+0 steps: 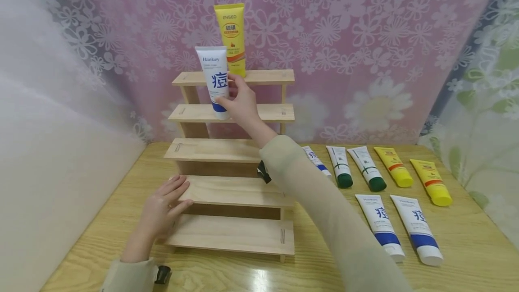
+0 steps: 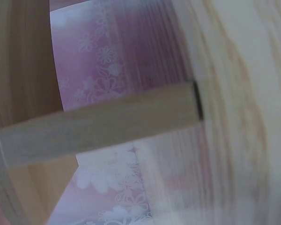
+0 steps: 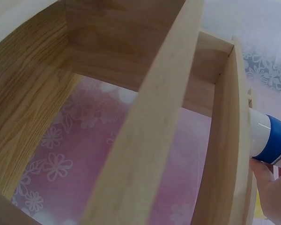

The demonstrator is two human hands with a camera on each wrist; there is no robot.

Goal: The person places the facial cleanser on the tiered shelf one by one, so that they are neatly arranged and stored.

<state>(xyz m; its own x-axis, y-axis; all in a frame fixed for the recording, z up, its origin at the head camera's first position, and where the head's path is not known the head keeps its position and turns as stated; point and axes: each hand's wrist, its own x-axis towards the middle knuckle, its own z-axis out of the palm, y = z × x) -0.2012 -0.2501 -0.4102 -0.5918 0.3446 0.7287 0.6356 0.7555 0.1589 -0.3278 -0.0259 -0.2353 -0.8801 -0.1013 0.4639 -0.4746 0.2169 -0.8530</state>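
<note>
My right hand (image 1: 243, 100) pinches a white Hankey tube (image 1: 214, 82) with a blue band, thumb in front and fingers at its right side. The tube is upright with its cap end down, over the second step from the top of a wooden stepped rack (image 1: 227, 150). In the right wrist view, the tube's white cap and blue band (image 3: 275, 138) show at the step's edge. Behind it, a yellow ENSEO tube (image 1: 233, 35) stands on the top step. My left hand (image 1: 160, 206) rests on the rack's left side, fingers lying over the second-lowest step.
Right of the rack, tubes lie on the wooden table (image 1: 324, 256): yellow ones (image 1: 431, 181), white ones with green caps (image 1: 366, 168), and blue-banded white ones (image 1: 417, 229). My right sleeve crosses in front of one blue-banded tube (image 1: 318, 161). A flowered pink cloth (image 1: 344, 57) hangs behind.
</note>
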